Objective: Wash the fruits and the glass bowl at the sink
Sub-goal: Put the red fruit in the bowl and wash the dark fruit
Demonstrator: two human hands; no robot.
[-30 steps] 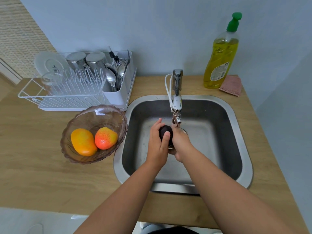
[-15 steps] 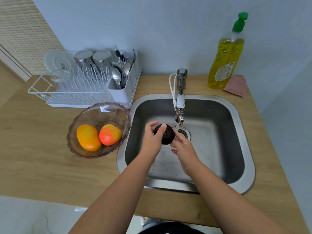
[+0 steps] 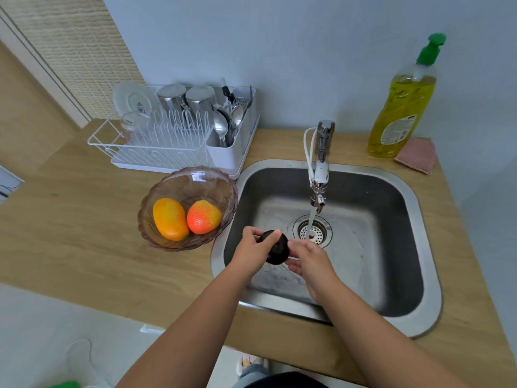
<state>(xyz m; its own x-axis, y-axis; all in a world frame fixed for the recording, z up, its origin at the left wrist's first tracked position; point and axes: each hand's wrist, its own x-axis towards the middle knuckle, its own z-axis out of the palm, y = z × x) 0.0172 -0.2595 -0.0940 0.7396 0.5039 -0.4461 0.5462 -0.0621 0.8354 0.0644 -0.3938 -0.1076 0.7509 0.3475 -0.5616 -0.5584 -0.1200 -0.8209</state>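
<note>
Wooden counter, blue wall. I see both hands, left hand and right hand, clasping a dark fruit over the sink, now shifted to 9 o'clock of the running tap.

No text you can read here.
The soap bottle label and plate mark are too blurred.

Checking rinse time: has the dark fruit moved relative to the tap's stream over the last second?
Yes. The dark fruit was under the spout; now it sits left of the stream, toward the glass bowl.
</note>
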